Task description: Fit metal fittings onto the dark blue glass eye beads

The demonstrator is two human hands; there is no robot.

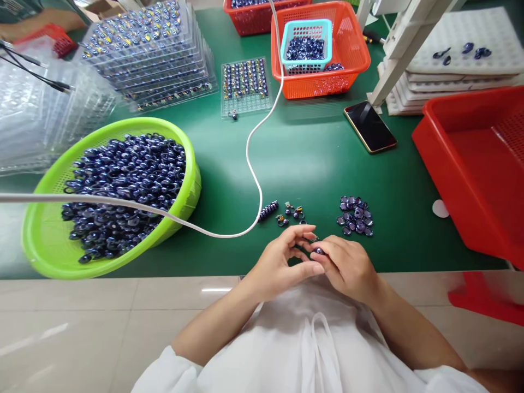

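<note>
My right hand (350, 267) pinches a small glossy dark-blue shell piece (319, 251) between thumb and fingers. Close against it, my left hand (282, 262) has curled fingers, with a tiny part (314, 238) at its fingertips that is too small to name. Just beyond my hands lie a row of dark-blue rings (268, 210) stacked together and several ring-like pieces with small yellow and green parts (295, 212). To the right of those, a cluster of loose dark-blue caps (356, 215) rests on the green table (229, 256).
A green basket (192, 180) full of dark-blue pieces stands left. Behind are stacked clear trays (164, 65), a filled tray (245, 82) and an orange basket (319, 87). A phone (370, 126) and red bin (450, 164) are right. A white cable (256, 180) crosses the table.
</note>
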